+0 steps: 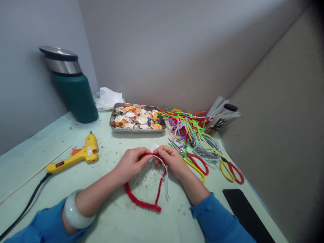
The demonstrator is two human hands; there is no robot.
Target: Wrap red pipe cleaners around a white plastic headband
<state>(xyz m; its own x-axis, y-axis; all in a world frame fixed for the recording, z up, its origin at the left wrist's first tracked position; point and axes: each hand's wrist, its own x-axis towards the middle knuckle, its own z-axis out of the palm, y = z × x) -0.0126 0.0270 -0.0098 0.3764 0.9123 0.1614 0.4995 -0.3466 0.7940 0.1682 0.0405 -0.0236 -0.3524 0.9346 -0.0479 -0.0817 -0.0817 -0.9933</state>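
Both hands meet over the middle of the table, fingertips nearly touching. My left hand (133,163) is closed, pinching a fuzzy red pipe cleaner (141,203) between thumb and forefinger. My right hand (170,159) is also closed on the red pipe cleaner, together with a thin white-grey strip (166,182) that curves down beside it. The pipe cleaner hangs toward me in a bent loop, its lower right corner folded sharply. Just behind the fingertips shows a small pale, translucent thing, partly hidden.
Yellow glue gun (88,153) with its cord and a thin stick (35,174) at left; green bottle (74,96) behind. Metal tray (138,130) of shells at the back. Pipe cleaners (184,126), scissors (193,165), more scissors (231,171) and a black slab (245,212) at right.
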